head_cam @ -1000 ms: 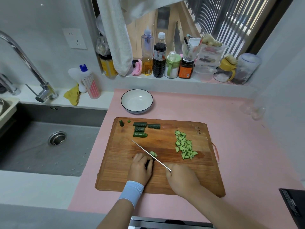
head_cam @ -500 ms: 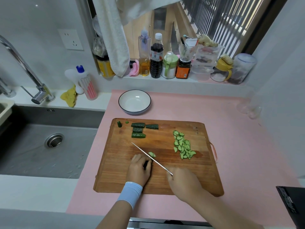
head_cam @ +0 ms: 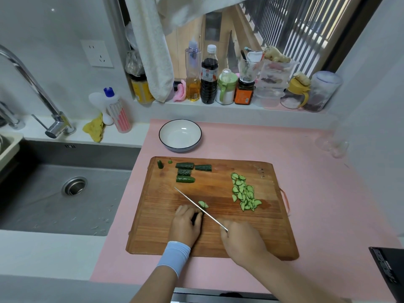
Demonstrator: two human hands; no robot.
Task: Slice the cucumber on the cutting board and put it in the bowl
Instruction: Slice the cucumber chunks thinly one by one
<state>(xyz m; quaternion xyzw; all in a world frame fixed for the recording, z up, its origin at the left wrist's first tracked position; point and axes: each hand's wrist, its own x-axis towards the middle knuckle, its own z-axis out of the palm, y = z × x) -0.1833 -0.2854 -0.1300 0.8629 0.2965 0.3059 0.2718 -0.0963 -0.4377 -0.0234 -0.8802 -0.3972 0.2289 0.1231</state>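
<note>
On the wooden cutting board (head_cam: 166, 235) my left hand (head_cam: 185, 226) holds down a dark cucumber piece (head_cam: 195, 217), mostly hidden under the curled fingers. My right hand (head_cam: 242, 241) grips the handle of a knife (head_cam: 196, 206) whose blade lies right beside the left fingers. A couple of fresh slices (head_cam: 203, 204) lie against the blade. A pile of half-moon slices (head_cam: 243, 194) sits at the board's right. Several uncut cucumber chunks (head_cam: 185, 174) lie at the board's far edge. The white bowl (head_cam: 162, 134) stands empty behind the board.
A steel sink (head_cam: 65, 193) with a faucet (head_cam: 43, 101) lies left of the pink mat (head_cam: 328, 193). Bottles and jars (head_cam: 209, 77) line the window ledge. A small cucumber end (head_cam: 160, 164) lies at the board's far left corner. A black object (head_cam: 389, 272) sits at the right edge.
Hands and knife have kept their place on the board, still slicing the same piece. The head camera has shifted a little, so the whole scene has moved in the frame.
</note>
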